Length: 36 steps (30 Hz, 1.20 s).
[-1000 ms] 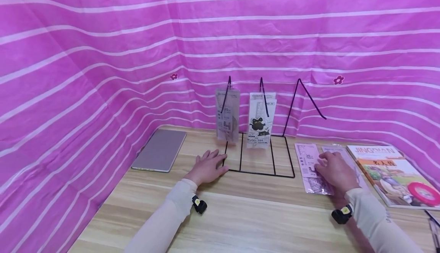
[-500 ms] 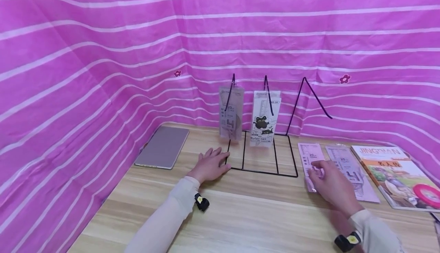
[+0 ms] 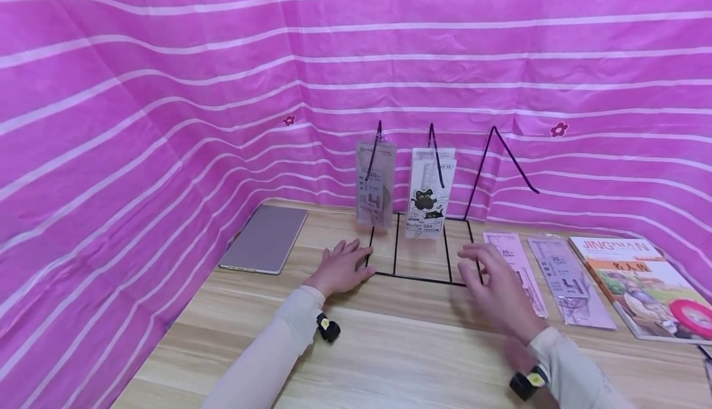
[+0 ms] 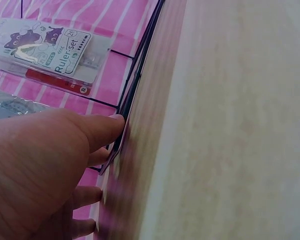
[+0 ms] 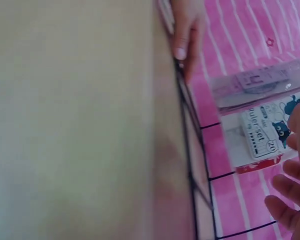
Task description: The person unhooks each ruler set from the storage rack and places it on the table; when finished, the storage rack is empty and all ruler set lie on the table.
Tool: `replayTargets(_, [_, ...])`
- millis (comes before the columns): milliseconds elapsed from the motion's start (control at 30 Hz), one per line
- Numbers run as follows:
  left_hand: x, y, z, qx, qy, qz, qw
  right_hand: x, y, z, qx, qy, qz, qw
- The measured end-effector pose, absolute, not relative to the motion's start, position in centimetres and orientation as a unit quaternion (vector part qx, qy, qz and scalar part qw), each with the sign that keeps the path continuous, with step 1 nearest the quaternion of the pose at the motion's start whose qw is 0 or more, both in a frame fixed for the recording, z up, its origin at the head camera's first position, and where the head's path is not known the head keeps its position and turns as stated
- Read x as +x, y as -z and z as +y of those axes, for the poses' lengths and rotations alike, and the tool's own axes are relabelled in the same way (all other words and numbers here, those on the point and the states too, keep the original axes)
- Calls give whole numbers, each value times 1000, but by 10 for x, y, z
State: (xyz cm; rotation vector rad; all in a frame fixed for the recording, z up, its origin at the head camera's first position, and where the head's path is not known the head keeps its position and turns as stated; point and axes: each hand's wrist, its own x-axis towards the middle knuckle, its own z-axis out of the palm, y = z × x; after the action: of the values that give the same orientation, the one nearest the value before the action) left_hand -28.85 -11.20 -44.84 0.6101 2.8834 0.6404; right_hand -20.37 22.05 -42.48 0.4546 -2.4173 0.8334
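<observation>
Black wire display rack: light, stiff, grab base edge. Left hand flat, fingertips touching it; right hand spread above its right corner, empty.

Backdrop cloth magenta with thin white stripes, small dark flowers. Wire rack black. Table pale wood grain. Tablet grey. Sleeves cream. Ruler-set pack white, black cats.

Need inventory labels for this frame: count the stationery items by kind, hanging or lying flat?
Clear-plastic ruler-set packs hanging on the black wire rack: 2
Pink ruler packs lying flat on the wooden table: 2
Colourful magazine: 1
Grey tablet: 1
Total: 6
</observation>
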Motion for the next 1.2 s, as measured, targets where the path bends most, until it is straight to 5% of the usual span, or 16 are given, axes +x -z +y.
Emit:
replayTargets(633, [-289, 448, -112, 202, -211, 954, 62, -278, 395, 183, 155, -472, -827, 264])
replayTargets(867, [-290, 450, -114, 199, -212, 955, 64, -279, 391, 174, 153, -506, -817, 231])
replayTargets(1200, [-289, 447, -114, 203, -213, 953, 67, -245, 380, 183, 164, -493, -814, 260])
